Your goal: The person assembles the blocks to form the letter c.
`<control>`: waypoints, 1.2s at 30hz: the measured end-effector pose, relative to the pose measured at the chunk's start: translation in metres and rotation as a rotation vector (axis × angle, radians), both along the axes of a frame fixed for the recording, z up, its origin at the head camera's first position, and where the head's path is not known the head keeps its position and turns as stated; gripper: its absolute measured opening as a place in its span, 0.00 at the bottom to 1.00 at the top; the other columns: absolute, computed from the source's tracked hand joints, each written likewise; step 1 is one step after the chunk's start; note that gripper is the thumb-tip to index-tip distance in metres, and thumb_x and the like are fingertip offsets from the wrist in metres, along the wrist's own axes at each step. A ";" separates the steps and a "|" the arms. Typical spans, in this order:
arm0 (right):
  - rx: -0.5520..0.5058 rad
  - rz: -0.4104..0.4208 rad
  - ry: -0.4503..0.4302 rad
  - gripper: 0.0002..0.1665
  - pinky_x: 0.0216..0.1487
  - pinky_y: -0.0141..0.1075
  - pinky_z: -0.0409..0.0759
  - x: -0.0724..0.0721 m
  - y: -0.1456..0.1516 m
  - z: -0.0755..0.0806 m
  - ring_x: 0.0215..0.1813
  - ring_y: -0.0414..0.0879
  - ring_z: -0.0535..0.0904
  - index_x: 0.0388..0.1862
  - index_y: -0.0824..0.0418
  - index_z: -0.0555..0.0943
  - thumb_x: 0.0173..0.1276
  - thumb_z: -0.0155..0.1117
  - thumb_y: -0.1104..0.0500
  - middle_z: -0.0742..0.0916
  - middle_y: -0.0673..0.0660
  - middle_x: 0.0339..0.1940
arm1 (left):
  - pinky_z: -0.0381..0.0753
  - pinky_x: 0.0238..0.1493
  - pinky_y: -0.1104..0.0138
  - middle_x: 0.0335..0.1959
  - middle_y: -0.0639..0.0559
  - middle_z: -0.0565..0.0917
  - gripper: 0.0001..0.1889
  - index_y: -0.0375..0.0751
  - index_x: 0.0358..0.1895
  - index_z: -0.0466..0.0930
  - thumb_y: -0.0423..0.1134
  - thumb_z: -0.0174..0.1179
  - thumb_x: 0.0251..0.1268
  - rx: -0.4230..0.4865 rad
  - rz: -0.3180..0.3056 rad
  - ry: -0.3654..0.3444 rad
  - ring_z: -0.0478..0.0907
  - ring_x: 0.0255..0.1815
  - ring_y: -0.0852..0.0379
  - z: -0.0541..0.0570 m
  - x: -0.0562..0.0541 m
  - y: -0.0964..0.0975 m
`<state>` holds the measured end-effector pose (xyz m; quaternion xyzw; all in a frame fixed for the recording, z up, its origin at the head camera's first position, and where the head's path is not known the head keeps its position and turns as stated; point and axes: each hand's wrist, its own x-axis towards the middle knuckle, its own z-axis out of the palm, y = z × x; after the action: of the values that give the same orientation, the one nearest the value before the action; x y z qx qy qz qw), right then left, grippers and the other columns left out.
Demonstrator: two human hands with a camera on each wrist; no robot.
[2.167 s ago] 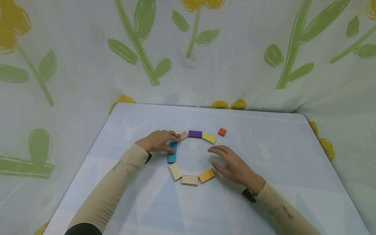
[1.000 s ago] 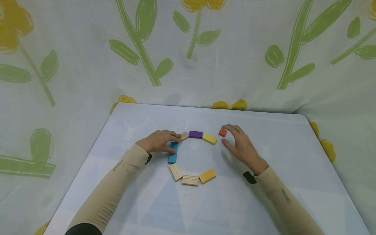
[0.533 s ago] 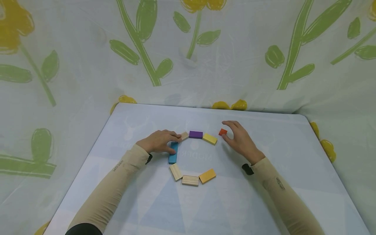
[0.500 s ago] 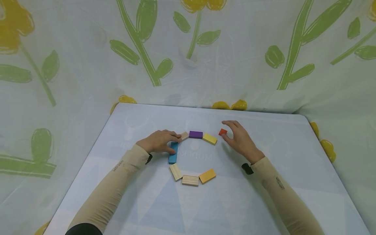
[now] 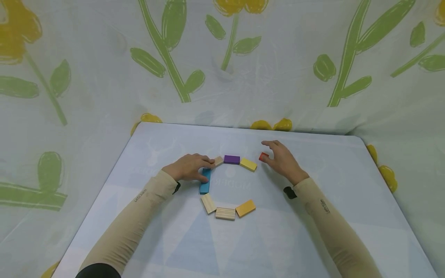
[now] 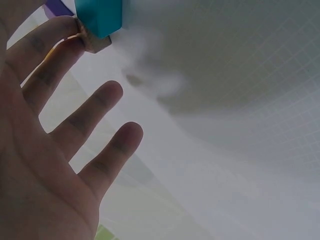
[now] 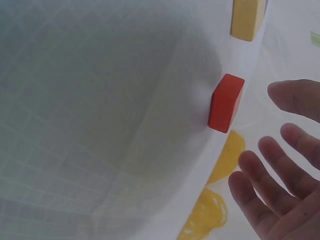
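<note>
My left hand (image 5: 187, 166) rests on the ring's left side, thumb on the blue block (image 5: 204, 187) and fingertips at the far plain wooden block (image 5: 218, 161). In the left wrist view, two fingers (image 6: 57, 65) touch that wooden block and two stretch out loosely. Beyond it lie a purple block (image 5: 231, 159) and a yellow block (image 5: 248, 165). Apart from these, a red block (image 5: 263, 156) lies on the table, partly hidden by the thumb of my right hand (image 5: 284, 162). The right wrist view shows this hand with fingers spread, apart from the red block (image 7: 227, 103).
Two plain wooden blocks (image 5: 208, 203) and an orange block (image 5: 245, 208) form the near side of the ring. All the blocks lie on a pale patterned table (image 5: 295, 247). A flower-printed cloth (image 5: 278, 77) hangs behind the table's far edge.
My right hand has moved from beside the orange block up to the red block, then slightly farther away, its thumb partly covering the block. My left hand and the blocks look unmoved.
</note>
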<state>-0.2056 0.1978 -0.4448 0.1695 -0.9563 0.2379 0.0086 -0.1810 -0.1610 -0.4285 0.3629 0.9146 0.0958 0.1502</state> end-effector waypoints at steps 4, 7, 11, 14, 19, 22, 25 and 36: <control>0.018 -0.027 -0.052 0.34 0.64 0.54 0.76 -0.004 0.000 -0.003 0.62 0.57 0.76 0.72 0.60 0.73 0.69 0.71 0.56 0.79 0.62 0.64 | 0.69 0.70 0.48 0.72 0.50 0.74 0.31 0.44 0.69 0.78 0.52 0.70 0.64 0.002 0.001 -0.003 0.69 0.72 0.43 -0.001 0.000 0.000; 0.028 -0.033 -0.082 0.32 0.62 0.53 0.78 -0.006 -0.001 -0.005 0.59 0.57 0.77 0.70 0.60 0.75 0.69 0.71 0.55 0.80 0.62 0.63 | 0.68 0.70 0.48 0.72 0.50 0.74 0.31 0.45 0.69 0.78 0.52 0.70 0.64 -0.004 0.001 -0.003 0.69 0.72 0.43 -0.001 -0.001 0.000; 0.040 -0.039 -0.128 0.28 0.60 0.50 0.79 -0.009 -0.001 -0.007 0.56 0.55 0.78 0.66 0.61 0.78 0.69 0.71 0.57 0.81 0.61 0.60 | 0.68 0.70 0.48 0.72 0.50 0.73 0.31 0.45 0.69 0.78 0.52 0.70 0.65 -0.010 -0.002 -0.008 0.69 0.72 0.43 0.000 0.000 0.000; 0.039 -0.028 -0.158 0.24 0.58 0.49 0.80 -0.010 -0.002 -0.007 0.54 0.54 0.79 0.63 0.62 0.80 0.70 0.70 0.59 0.83 0.61 0.56 | 0.69 0.69 0.48 0.72 0.50 0.73 0.31 0.45 0.69 0.78 0.52 0.70 0.64 -0.009 -0.007 -0.007 0.69 0.71 0.43 0.002 0.001 0.001; 0.059 -0.013 -0.176 0.21 0.58 0.49 0.80 -0.011 -0.005 -0.007 0.52 0.54 0.79 0.61 0.64 0.82 0.70 0.69 0.62 0.84 0.61 0.52 | 0.69 0.69 0.47 0.72 0.50 0.74 0.31 0.45 0.68 0.78 0.52 0.70 0.64 -0.011 -0.001 -0.006 0.69 0.71 0.42 0.004 0.003 0.001; 0.070 -0.016 -0.178 0.21 0.58 0.49 0.80 -0.011 -0.006 -0.007 0.51 0.54 0.79 0.60 0.64 0.83 0.69 0.70 0.62 0.85 0.61 0.51 | 0.69 0.70 0.48 0.72 0.50 0.73 0.31 0.45 0.69 0.78 0.52 0.70 0.65 -0.013 0.007 -0.013 0.69 0.71 0.43 0.004 0.003 0.001; 0.073 -0.013 -0.166 0.21 0.58 0.49 0.80 -0.011 -0.006 -0.007 0.51 0.54 0.80 0.60 0.65 0.83 0.69 0.70 0.62 0.85 0.62 0.51 | 0.68 0.70 0.48 0.72 0.50 0.73 0.31 0.45 0.69 0.78 0.51 0.70 0.65 -0.009 0.010 -0.018 0.69 0.72 0.43 0.004 0.002 0.002; 0.067 -0.008 -0.139 0.21 0.58 0.49 0.80 -0.011 -0.006 -0.010 0.50 0.54 0.79 0.60 0.66 0.83 0.69 0.70 0.63 0.86 0.62 0.51 | 0.68 0.70 0.48 0.73 0.51 0.72 0.31 0.45 0.69 0.77 0.51 0.69 0.65 -0.019 0.017 -0.022 0.68 0.72 0.44 0.003 0.001 0.001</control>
<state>-0.2163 0.1916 -0.4552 0.1487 -0.9628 0.2168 -0.0627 -0.1798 -0.1596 -0.4260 0.3527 0.9168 0.0925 0.1627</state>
